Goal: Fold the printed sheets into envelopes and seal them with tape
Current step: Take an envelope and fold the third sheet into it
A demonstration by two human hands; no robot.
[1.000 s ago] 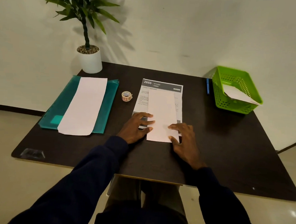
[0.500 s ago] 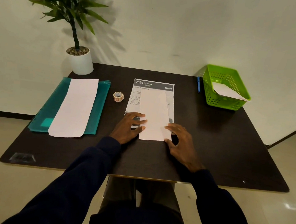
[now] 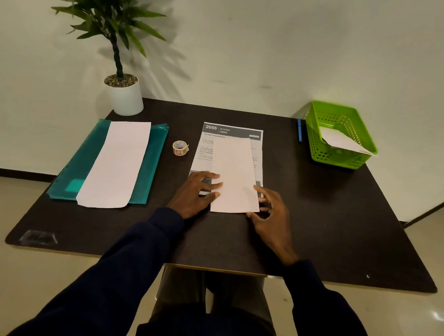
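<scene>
Pale wall and beige floor frame a dark bench [image 3: 316,225] that carries everything. At its middle lies a printed sheet [image 3: 232,132], headed "2666 KITCHEN", with a plain white folded flap [image 3: 234,176] lying lengthwise over it, so that print shows along the far end and down both sides. The flap's near end reaches toward the bench's near edge.

The left hand [image 3: 197,192] lies flat and open on the sheet's near left part, palm down, fingertips touching the flap's left edge; it presses and grips nothing. The right hand [image 3: 272,215] rests at the flap's near right corner with fingers spread and curled, thumb at the near edge; it touches the paper, but whether it pinches the corner or only rests on it cannot be told. Both arms wear dark blue sleeves [image 3: 137,266].

Just left of the sheet stands a small roll of tape [image 3: 180,148], apart from both hands. Farther left, toward the bench's left edge, a teal plastic folder [image 3: 153,163] lies flat with a long white folded paper [image 3: 117,164] on top of it. At the far left corner sits a potted plant [image 3: 124,94] in a white pot. At the far right corner stands a green basket [image 3: 318,145] holding a white folded paper [image 3: 342,142] that leans over its right rim, and a blue pen [image 3: 299,131] lies just beside the basket's left side.
</scene>
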